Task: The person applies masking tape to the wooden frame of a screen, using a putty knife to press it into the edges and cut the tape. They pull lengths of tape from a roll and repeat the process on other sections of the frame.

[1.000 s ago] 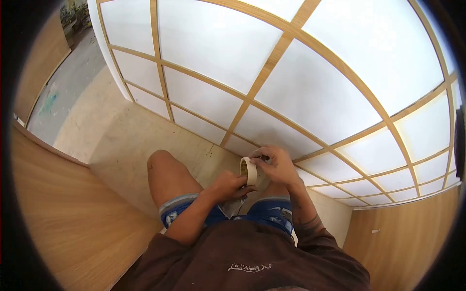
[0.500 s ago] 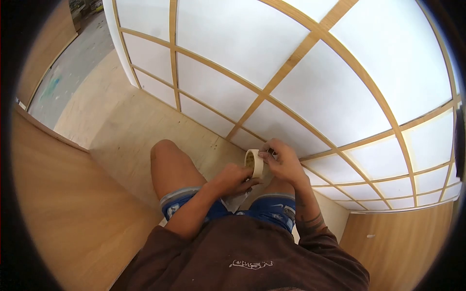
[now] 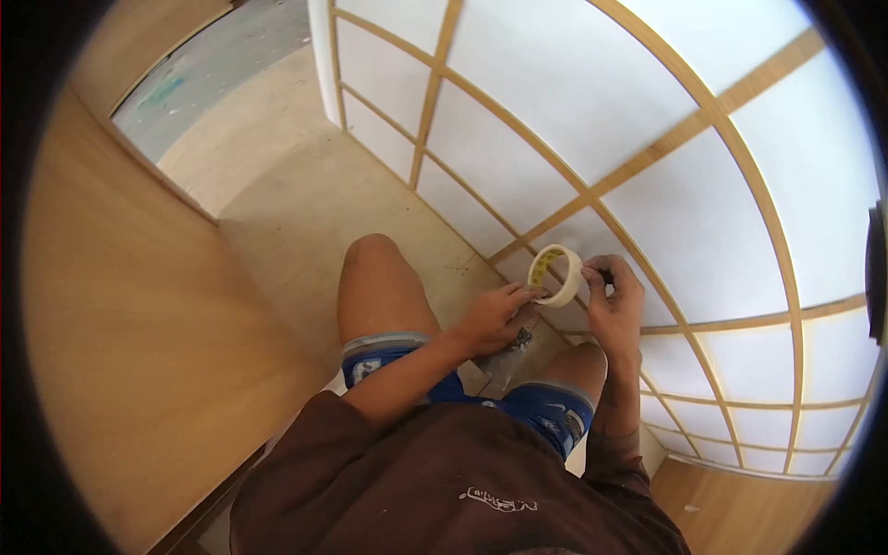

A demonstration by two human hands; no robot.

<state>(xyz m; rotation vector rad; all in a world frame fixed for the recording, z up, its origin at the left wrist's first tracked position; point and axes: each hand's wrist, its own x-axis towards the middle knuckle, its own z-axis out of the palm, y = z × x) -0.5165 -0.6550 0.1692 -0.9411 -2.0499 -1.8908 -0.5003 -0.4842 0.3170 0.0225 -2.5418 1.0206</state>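
A roll of masking tape (image 3: 573,280), cream outside with yellow print inside its core, is held up between my two hands. My left hand (image 3: 493,320) grips its lower left edge, fingers closed at the rim. On the other side my right hand (image 3: 617,301) has thumb and forefinger pinched at the tape's outer face. A clear plastic bag (image 3: 507,361) with small dark pieces hangs just under my left hand, above my lap; whether that hand also holds it, I cannot tell.
A white panel wall with a wooden lattice (image 3: 564,211) rises close in front and to the right. Brown wood panels (image 3: 148,324) stand at the left. Below lies a pale plywood floor (image 3: 296,222), with grey floor (image 3: 222,83) beyond it.
The view has shifted, so legs and wall sit differently. Both hands have lifted the tape roll away from my lap, and its core now faces me more. More of the plastic bag shows.
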